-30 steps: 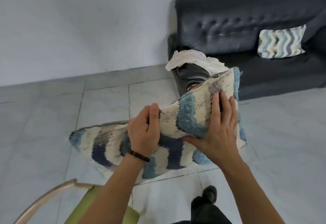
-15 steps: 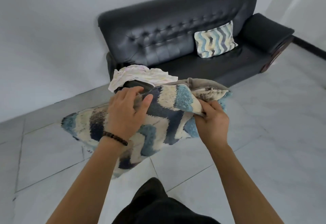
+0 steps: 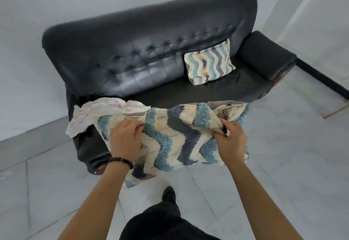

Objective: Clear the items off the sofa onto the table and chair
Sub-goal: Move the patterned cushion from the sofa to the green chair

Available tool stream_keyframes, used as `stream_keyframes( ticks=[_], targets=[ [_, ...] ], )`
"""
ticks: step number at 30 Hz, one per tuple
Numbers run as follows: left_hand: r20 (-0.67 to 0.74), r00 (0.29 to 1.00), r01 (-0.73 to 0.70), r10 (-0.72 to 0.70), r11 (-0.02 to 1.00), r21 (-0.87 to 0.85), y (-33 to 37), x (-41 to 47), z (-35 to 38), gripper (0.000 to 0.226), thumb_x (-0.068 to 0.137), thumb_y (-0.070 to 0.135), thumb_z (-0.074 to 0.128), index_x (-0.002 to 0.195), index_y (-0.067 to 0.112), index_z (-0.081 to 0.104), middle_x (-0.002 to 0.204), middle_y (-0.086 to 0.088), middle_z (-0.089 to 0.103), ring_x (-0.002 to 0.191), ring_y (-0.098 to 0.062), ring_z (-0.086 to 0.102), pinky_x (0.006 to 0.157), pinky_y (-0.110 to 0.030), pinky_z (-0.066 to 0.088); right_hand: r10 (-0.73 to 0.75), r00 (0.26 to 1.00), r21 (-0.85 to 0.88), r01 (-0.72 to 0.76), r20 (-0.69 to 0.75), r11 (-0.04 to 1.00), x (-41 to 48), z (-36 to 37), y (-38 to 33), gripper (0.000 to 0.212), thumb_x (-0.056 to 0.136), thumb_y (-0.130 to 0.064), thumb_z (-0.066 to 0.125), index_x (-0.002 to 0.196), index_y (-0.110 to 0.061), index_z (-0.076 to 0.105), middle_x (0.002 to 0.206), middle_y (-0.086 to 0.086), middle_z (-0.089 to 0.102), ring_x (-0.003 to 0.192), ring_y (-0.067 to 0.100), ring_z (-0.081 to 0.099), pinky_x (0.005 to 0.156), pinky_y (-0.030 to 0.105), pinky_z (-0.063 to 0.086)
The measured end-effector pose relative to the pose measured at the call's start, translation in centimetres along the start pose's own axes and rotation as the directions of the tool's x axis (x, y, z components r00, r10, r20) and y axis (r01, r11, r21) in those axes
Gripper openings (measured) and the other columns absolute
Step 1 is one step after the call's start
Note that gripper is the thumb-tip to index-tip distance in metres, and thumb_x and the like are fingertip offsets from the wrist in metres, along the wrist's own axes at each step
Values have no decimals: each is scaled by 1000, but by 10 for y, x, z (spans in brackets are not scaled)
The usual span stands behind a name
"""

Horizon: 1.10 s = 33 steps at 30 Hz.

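I hold a limp cushion cover (image 3: pixel 175 137) with blue, navy and cream zigzags in front of the black leather sofa (image 3: pixel 143 54). My left hand (image 3: pixel 125 139) pinches its left part and my right hand (image 3: pixel 229 141) grips its upper right corner. A matching zigzag cushion (image 3: pixel 208 63) leans upright against the sofa's back near the right armrest. A crumpled white cloth (image 3: pixel 100 114) lies over the sofa's left armrest, just behind the cover. No table or chair is in view.
The sofa stands against a pale wall on a grey tiled floor (image 3: pixel 283 154). My dark trouser leg and shoe (image 3: pixel 168 195) show below the cover. A wooden strip (image 3: pixel 336 110) lies on the floor at the far right.
The view has swung right and closer to the sofa, now seen whole. My hands have spread the cover out wider; the right hand has shifted from flat on it to gripping its corner.
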<state>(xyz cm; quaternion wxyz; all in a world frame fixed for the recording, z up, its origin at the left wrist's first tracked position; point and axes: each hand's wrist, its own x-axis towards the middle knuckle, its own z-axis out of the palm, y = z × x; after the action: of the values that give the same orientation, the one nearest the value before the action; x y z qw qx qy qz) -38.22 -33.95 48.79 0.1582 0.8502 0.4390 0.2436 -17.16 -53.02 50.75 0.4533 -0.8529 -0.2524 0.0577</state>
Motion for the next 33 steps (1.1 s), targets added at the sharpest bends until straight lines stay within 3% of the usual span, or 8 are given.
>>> stream_keyframes(
  ticks=[3, 8, 12, 16, 20, 26, 30, 33],
  targets=[
    [-48, 999, 1, -4, 997, -76, 26, 76, 21, 9, 91, 16, 65, 96, 13, 71, 95, -3, 67, 91, -25, 57, 75, -32, 45, 9, 1000, -51, -8, 21, 999, 83, 8, -5, 40, 84, -7, 71, 123, -15, 68, 104, 1, 55, 92, 14, 51, 79, 16, 37],
    [-102, 994, 13, -30, 986, -165, 48, 182, 73, 10, 90, 9, 65, 98, 6, 70, 92, -6, 65, 86, -23, 59, 77, -25, 42, -11, 999, -92, 14, 39, 996, 205, 41, 5, 29, 80, -5, 73, 107, -11, 65, 106, 5, 55, 99, 30, 51, 81, 37, 43],
    [-90, 992, 67, -84, 982, -174, 56, 261, 136, 10, 89, 4, 64, 97, 3, 70, 92, -7, 61, 85, -24, 59, 79, -31, 48, 29, 989, -129, -11, 142, 992, 307, 85, 33, 25, 81, -5, 73, 103, -7, 62, 109, 12, 54, 102, 32, 48, 81, 32, 35],
    [-68, 981, 174, -184, 976, -133, 63, 329, 191, 10, 90, 4, 62, 96, 5, 69, 93, 4, 53, 86, -23, 58, 81, -25, 44, 75, 954, -145, -33, 289, 989, 404, 126, 55, 25, 81, -7, 75, 100, -2, 58, 110, 18, 53, 99, 36, 48, 81, 36, 37],
    [-46, 950, 304, -309, 948, -96, 56, 388, 246, 10, 90, 5, 61, 97, 5, 69, 95, 3, 51, 86, -26, 59, 81, -30, 47, 77, 917, -171, -9, 393, 985, 486, 179, 81, 26, 83, -9, 74, 100, -1, 54, 111, 20, 50, 97, 34, 46, 79, 37, 38],
    [-21, 916, 399, -402, 914, -77, -2, 444, 336, 13, 91, 6, 59, 100, 3, 68, 101, -9, 59, 89, -28, 60, 85, -24, 43, 11, 862, -177, 92, 507, 980, 572, 289, 132, 31, 84, -13, 74, 99, -4, 49, 105, 7, 40, 92, 27, 43, 79, 36, 41],
    [-68, 909, 407, -411, 911, -70, -61, 478, 396, 17, 94, 10, 55, 104, 5, 67, 106, -13, 57, 92, -27, 60, 87, -27, 45, -90, 850, -125, 180, 519, 976, 615, 377, 165, 33, 92, -20, 67, 113, -2, 50, 114, 10, 42, 90, 19, 42, 81, 30, 42],
    [-141, 918, 364, -371, 929, -69, -104, 486, 439, 22, 96, 11, 49, 110, 4, 64, 113, -17, 53, 97, -30, 57, 89, -17, 39, -156, 854, -52, 208, 496, 977, 630, 437, 186, 45, 100, -27, 54, 141, -10, 43, 142, 14, 38, 114, 13, 45, 91, 9, 32]
  ],
)
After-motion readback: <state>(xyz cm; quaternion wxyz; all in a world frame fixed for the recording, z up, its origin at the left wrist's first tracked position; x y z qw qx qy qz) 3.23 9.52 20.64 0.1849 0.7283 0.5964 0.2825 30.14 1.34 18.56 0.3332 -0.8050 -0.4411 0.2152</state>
